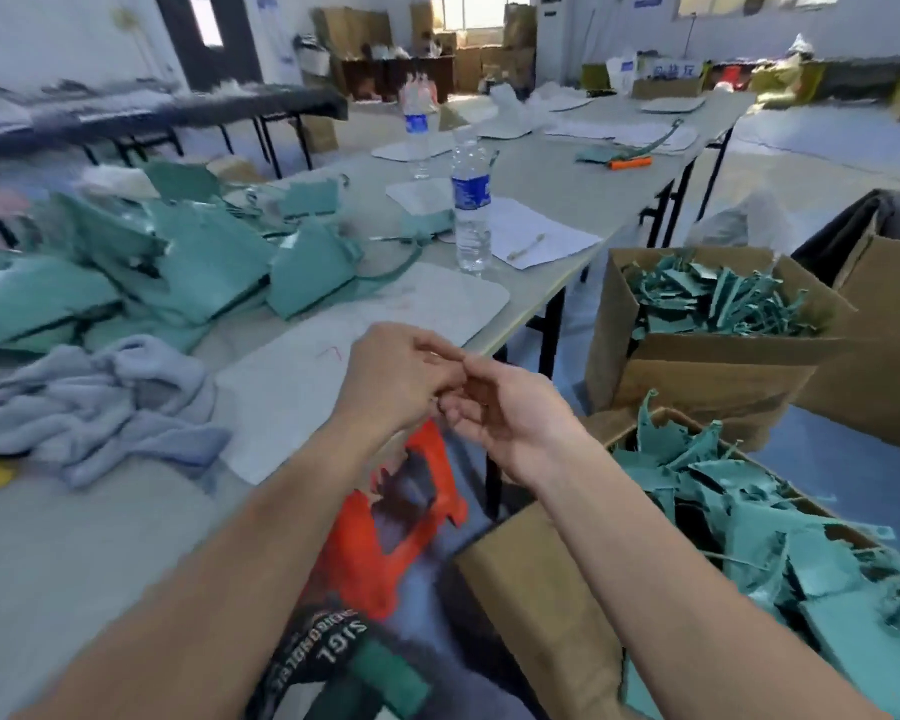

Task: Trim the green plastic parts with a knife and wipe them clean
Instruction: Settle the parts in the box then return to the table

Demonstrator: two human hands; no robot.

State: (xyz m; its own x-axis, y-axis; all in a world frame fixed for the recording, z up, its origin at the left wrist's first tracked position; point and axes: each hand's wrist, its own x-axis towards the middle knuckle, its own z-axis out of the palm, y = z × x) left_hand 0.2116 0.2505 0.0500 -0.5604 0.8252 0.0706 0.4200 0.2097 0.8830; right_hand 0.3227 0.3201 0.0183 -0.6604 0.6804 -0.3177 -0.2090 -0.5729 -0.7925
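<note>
Dk door [240, 54], bright windows [481, 7], blue flr [827, 475]

We look from one head-worn wide-angle camera, forward and down, close over the left hand [396, 379], right hand [513, 413] and table [74, 553] edge

My parts [204, 262] are teal-green, my cloth [100, 402] grey-blue, stool [385, 537] orange, box [697, 376] brown, bottle [471, 192] blue-labelled
</note>
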